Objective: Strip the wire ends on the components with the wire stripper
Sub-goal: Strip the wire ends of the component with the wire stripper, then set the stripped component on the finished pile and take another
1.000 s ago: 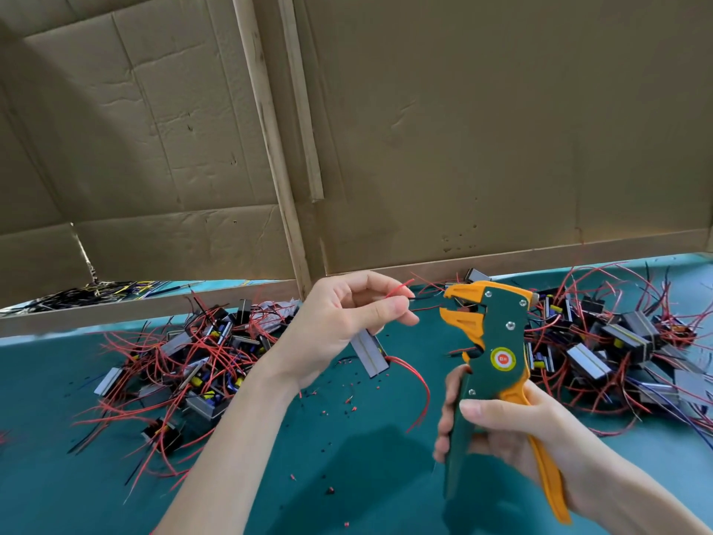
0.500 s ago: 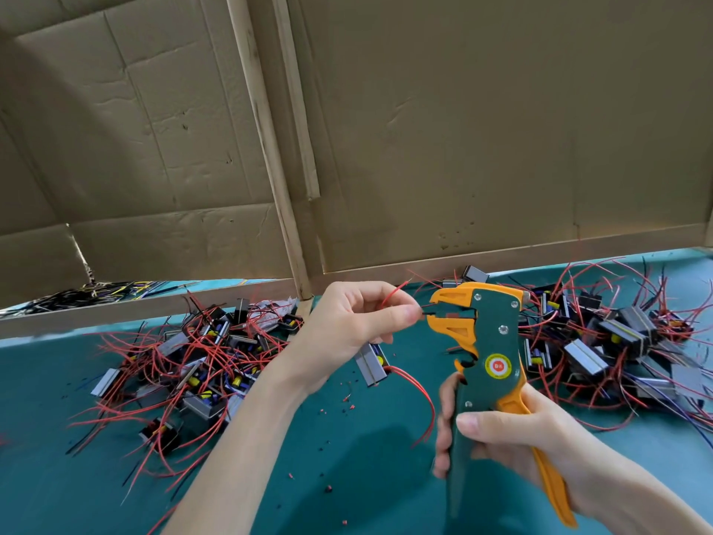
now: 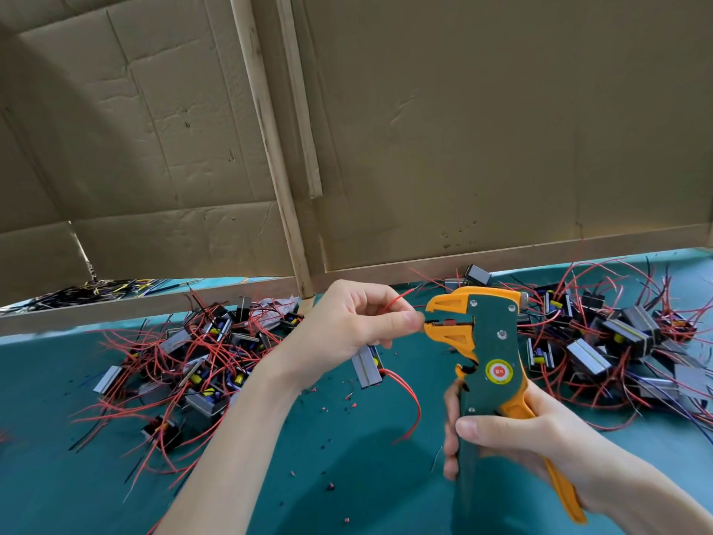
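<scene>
Pinching a red wire (image 3: 397,301) between curled thumb and forefinger, the left hand (image 3: 347,330) sits just left of the stripper (image 3: 490,341), its thumb tip touching the narrowly parted orange jaws. The wire's component (image 3: 368,366) hangs below the fingers, left of the stripper's body. The right hand (image 3: 532,438) wraps both handles, fingers curled tight. A left pile (image 3: 200,361) and a right pile (image 3: 617,341) flank the stripper.

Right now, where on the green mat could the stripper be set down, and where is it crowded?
Bare green mat lies in the near middle, between the left pile of components and the right pile; only insulation scraps dot it. Another patch sits near-left, below the left pile. Both piles are tangled wire.
</scene>
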Action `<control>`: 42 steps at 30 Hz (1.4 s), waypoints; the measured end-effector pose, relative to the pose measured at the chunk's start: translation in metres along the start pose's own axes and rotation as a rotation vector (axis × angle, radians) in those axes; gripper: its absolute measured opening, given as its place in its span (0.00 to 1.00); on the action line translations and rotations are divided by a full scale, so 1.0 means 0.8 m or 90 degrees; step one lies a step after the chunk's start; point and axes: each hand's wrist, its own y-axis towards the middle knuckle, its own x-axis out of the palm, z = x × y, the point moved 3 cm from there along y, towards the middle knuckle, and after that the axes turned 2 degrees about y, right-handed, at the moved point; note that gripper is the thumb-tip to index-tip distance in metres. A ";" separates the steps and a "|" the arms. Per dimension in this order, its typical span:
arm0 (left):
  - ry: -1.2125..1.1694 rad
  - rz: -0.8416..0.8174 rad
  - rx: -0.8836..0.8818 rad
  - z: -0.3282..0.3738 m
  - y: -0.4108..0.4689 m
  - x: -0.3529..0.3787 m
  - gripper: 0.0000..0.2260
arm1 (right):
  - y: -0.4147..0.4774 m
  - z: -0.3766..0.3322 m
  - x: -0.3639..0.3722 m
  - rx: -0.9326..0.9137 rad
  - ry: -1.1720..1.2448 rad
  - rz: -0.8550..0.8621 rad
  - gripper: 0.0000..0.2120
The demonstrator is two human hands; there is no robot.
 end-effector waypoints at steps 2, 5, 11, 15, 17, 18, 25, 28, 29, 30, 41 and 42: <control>0.009 -0.014 0.006 -0.001 -0.001 -0.003 0.08 | -0.001 0.000 0.001 0.005 -0.007 0.006 0.16; 0.004 -0.035 0.002 -0.003 -0.002 -0.007 0.04 | -0.003 0.000 0.003 0.008 -0.032 0.029 0.18; -0.010 -0.088 -0.010 -0.011 -0.003 -0.013 0.06 | -0.003 0.000 0.019 -0.004 -0.052 0.091 0.15; 0.008 -0.061 -0.044 -0.022 0.001 -0.008 0.07 | 0.005 0.017 0.016 -0.022 -0.023 0.204 0.20; 0.021 -0.056 -0.054 -0.029 0.004 -0.005 0.08 | 0.010 0.019 0.015 -0.010 0.035 0.136 0.18; 0.019 -0.049 -0.061 -0.033 0.006 -0.005 0.08 | 0.012 0.019 0.014 -0.005 0.078 0.094 0.18; 0.087 0.121 -0.052 -0.048 0.017 -0.018 0.07 | 0.025 0.032 -0.017 0.018 0.220 0.157 0.16; 0.090 0.190 0.019 -0.031 0.026 -0.013 0.06 | 0.024 0.033 -0.027 0.047 0.255 0.240 0.10; 0.088 0.213 0.049 -0.022 0.032 -0.008 0.06 | 0.023 0.033 -0.027 0.065 0.267 0.248 0.08; 0.079 0.238 0.076 -0.014 0.039 -0.001 0.05 | 0.022 0.034 -0.026 0.084 0.277 0.252 0.07; -0.073 0.097 0.086 0.032 0.127 0.155 0.18 | 0.023 0.037 -0.030 0.162 0.319 0.268 0.14; -0.028 0.055 0.071 0.025 0.124 0.161 0.25 | 0.023 0.037 -0.031 0.155 0.317 0.269 0.14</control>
